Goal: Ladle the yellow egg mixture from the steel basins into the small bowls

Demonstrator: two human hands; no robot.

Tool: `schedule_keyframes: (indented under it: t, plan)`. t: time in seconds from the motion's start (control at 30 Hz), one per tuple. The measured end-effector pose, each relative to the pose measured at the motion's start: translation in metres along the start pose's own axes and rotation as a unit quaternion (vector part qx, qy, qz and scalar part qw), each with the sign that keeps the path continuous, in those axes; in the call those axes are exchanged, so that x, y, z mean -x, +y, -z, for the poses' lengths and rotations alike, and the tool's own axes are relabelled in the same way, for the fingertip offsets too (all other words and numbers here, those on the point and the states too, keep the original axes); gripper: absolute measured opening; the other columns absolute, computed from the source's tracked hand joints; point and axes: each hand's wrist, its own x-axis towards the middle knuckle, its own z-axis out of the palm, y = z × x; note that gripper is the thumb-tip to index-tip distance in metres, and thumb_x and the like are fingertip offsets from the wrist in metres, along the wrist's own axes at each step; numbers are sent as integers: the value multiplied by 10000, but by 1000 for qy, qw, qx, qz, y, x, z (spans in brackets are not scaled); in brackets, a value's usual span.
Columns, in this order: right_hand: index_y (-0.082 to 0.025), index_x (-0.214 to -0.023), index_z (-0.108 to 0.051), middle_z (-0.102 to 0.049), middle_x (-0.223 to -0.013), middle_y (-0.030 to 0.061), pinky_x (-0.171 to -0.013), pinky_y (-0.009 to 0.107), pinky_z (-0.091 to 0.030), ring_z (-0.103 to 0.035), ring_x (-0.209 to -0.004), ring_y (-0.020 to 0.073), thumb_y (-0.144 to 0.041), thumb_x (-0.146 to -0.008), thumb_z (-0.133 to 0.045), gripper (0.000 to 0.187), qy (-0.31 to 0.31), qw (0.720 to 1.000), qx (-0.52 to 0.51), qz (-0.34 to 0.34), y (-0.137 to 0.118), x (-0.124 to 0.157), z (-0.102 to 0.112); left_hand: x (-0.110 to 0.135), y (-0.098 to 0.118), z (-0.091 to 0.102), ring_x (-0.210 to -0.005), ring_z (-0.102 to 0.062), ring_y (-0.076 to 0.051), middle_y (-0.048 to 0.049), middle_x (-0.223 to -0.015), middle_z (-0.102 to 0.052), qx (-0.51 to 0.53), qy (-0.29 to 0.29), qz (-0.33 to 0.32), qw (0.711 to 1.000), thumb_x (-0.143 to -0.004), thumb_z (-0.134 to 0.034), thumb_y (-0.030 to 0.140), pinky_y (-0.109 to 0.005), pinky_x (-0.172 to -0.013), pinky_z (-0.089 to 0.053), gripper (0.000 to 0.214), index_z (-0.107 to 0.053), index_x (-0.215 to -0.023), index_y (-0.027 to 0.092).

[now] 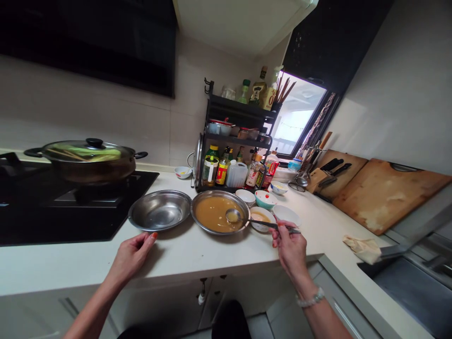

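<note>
My right hand [290, 245] is closed around the handle of a metal ladle [256, 221]. The ladle's round cup, with liquid in it, is over or in the cloudy brown liquid [214, 212] of a wide steel bowl [197, 226]. Thumb and fingers of my left hand [132, 256] are pinched together at the near rim of a second steel bowl [160, 212], which has nothing in it. How firmly they grip that rim is hard to see. Beside the ladle handle stands a small white bowl [262, 227] with pale liquid.
A lidded pan [90, 162] with greens sits on the black stove [31, 214] at left. Behind the bowls rises a rack [238, 104] of bottles. Several small bowls [266, 201] crowd the right. Cutting boards [384, 193], a cloth [363, 248] and a sink [406, 287] are farther right.
</note>
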Motion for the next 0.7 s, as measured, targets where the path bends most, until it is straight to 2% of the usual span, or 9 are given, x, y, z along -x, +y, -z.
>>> schedule_keyframes:
  t: [0.2, 0.43, 0.6, 0.7]
  plan:
    - [-166, -821, -581, -617, -548, -16, -331, 157, -380, -517, -420, 90, -397, -591, -802, 394, 20, 999, -29, -15, -11, 0, 2, 0, -2, 0, -456, -272, -91, 62, -446, -320, -3, 2, -3, 1000, -760, -479, 615, -221, -424, -244, 485, -340, -514, 221]
    - [-157, -825, -582, -637, -562, 3, -347, 163, -389, -535, -431, 97, -335, -583, -777, 358, 59, 998, -22, 4, -28, -11, 18, 0, -1, 0, -460, -284, -94, 57, -446, -337, -13, 4, -7, 1000, -765, -475, 606, -222, -430, -258, 478, -354, -512, 219]
    - [-161, -816, -576, -632, -538, 2, -337, 164, -381, -549, -436, 111, -343, -609, -757, 331, 94, 994, 4, 55, -34, -21, 34, 0, 3, 0, -445, -274, -92, 61, -436, -324, -14, 5, -5, 1000, -758, -479, 609, -224, -416, -245, 481, -336, -507, 224]
    - [-166, -834, -571, -630, -552, -8, -338, 184, -398, -528, -394, 103, -383, -681, -725, 307, 97, 988, 67, 103, -32, -22, 45, 1, 4, 1, -447, -276, -92, 61, -442, -321, -15, 9, -8, 1000, -756, -481, 601, -222, -412, -242, 473, -341, -507, 224]
